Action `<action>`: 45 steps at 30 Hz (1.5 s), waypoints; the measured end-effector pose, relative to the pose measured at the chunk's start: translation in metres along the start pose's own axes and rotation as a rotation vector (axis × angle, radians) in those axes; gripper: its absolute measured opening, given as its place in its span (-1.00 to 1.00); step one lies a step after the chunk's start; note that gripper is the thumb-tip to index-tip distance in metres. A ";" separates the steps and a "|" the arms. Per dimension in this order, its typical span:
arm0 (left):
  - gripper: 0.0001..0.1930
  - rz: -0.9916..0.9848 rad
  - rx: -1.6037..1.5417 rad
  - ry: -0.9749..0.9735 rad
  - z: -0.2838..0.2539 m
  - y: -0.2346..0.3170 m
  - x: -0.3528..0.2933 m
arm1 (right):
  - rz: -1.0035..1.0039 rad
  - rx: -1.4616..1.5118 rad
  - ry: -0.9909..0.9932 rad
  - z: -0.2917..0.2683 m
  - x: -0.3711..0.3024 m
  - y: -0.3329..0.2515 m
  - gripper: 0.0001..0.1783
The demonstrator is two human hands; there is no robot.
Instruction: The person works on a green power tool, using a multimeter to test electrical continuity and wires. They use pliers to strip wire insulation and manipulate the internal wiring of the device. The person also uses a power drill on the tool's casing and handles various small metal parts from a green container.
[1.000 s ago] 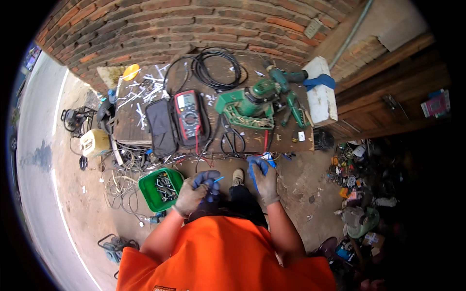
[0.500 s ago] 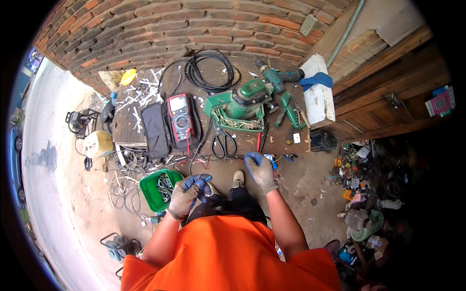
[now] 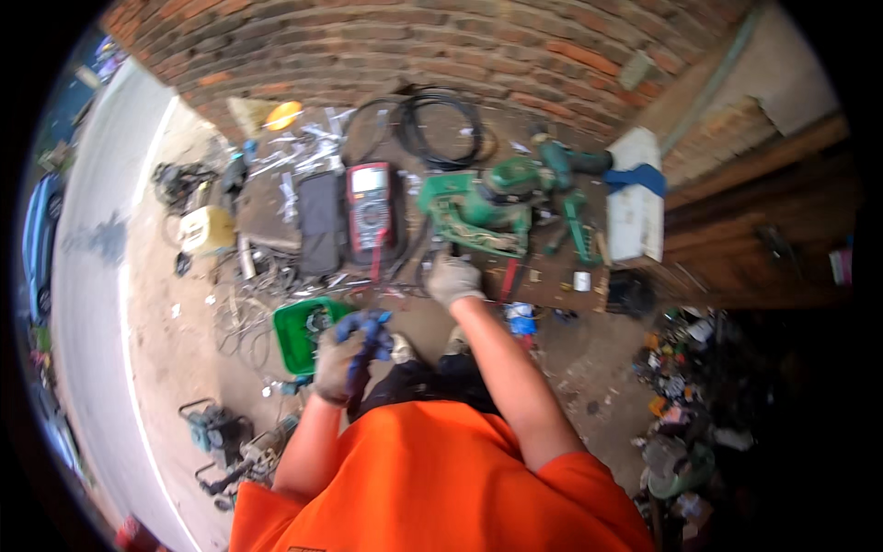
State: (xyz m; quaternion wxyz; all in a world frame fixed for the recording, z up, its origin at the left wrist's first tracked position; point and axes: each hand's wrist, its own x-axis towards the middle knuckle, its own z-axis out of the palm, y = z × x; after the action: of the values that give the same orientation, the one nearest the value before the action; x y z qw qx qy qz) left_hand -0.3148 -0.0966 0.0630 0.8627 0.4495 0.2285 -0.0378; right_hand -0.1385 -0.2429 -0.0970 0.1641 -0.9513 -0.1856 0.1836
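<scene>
Left hand keeps the blue tool while your right reaches to the bench

Your gloved left hand [image 3: 342, 361] is closed round a blue-handled tool [image 3: 366, 342], held close beside the green tray [image 3: 296, 333], freeing your right hand [image 3: 452, 279], fingers curled with grip unclear, to reach the red-handled pliers [image 3: 509, 281] near the green power saw [image 3: 478, 210] and red multimeter [image 3: 370, 208]

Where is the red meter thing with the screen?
In the head view the red meter lies on the ground up near the brick wall, left of the green power tool and right beside a dark flat case.
</scene>
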 end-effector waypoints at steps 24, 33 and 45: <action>-0.59 -0.006 0.066 -0.058 0.030 -0.004 0.000 | 0.603 0.240 0.021 -0.170 0.016 0.284 -0.18; -0.57 0.018 -0.007 -0.084 0.033 -0.005 0.005 | 0.288 1.093 0.614 -0.188 -0.055 0.216 -0.46; -0.68 -0.017 -0.054 -0.188 0.054 0.010 0.007 | -0.355 0.376 0.136 -0.179 -0.178 0.006 -0.17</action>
State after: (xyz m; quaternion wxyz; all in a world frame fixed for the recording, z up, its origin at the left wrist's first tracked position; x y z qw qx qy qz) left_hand -0.2862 -0.1324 0.0944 0.8919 0.4185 0.1513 -0.0809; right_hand -0.2170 -0.3653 0.1095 0.3796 -0.8669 -0.3005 0.1188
